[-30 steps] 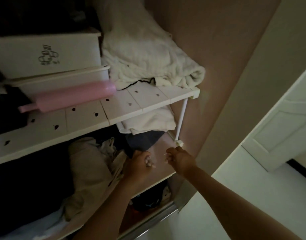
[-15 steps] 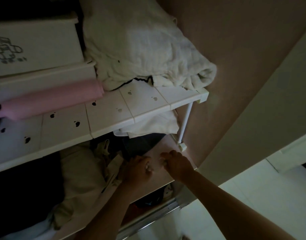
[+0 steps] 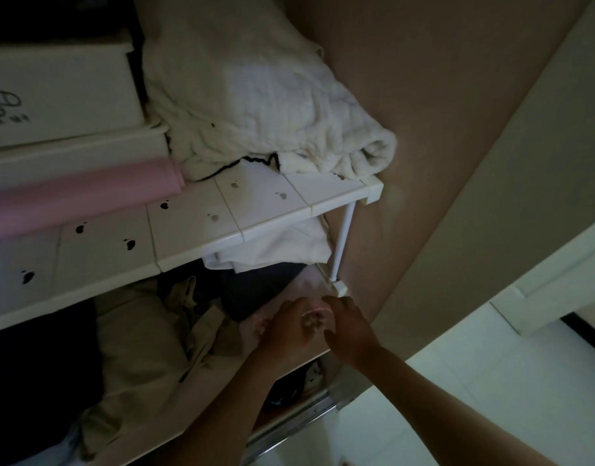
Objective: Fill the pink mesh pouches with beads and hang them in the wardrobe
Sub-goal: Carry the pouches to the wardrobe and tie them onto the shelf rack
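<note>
- The pink mesh pouch (image 3: 314, 316) sits between the two hands, just above the lower shelf (image 3: 309, 280) of the wardrobe and near the foot of the rack leg (image 3: 343, 237).
- The left hand (image 3: 286, 327) curls its fingers round the pouch's left side and holds it.
- The right hand (image 3: 351, 326) is close against the pouch's right side. The dim, blurred view does not show whether it pinches the pouch or only touches it.
- On the white rack (image 3: 272, 210) above lies a folded white blanket (image 3: 255, 95).

A blanket (image 3: 255, 95) lies right of boxes (image 3: 60, 95) on the wardrobe shelf (image 3: 262, 210), clothes (image 3: 144, 338) seemingly beneath.
</note>
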Demonstrator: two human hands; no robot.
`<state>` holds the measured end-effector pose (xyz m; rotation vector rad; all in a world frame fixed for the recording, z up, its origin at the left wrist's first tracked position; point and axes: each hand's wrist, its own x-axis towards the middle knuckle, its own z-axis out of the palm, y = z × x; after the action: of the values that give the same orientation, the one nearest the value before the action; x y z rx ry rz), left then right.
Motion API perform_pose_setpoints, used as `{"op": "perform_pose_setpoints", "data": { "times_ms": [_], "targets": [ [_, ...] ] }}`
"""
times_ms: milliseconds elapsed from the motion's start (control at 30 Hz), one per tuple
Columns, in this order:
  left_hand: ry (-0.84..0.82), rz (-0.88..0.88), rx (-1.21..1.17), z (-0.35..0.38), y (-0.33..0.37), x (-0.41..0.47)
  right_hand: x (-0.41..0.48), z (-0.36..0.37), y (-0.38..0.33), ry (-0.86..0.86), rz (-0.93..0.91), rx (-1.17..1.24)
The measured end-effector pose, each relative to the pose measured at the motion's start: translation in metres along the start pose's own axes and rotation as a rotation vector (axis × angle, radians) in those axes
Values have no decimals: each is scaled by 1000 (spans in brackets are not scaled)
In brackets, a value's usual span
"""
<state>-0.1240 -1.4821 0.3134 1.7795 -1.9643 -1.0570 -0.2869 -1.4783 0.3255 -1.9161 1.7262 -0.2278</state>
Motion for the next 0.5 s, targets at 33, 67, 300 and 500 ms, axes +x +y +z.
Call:
{"op": "perform_pose_setpoints", "data": {
  "times_ms": [33,67,300,500],
  "targets": [
    [-11,10,-35,2,3,-1,-3,1,1,9,28,12],
    [-9,13,-83,4,5,1,-6,2,1,15,53,29],
    [38,-74,-201,27,16,15,-14,5,9,4,153,74],
    [88,-63,-360,37,34,23,-22,4,15,76,172,7]
  ]
}}
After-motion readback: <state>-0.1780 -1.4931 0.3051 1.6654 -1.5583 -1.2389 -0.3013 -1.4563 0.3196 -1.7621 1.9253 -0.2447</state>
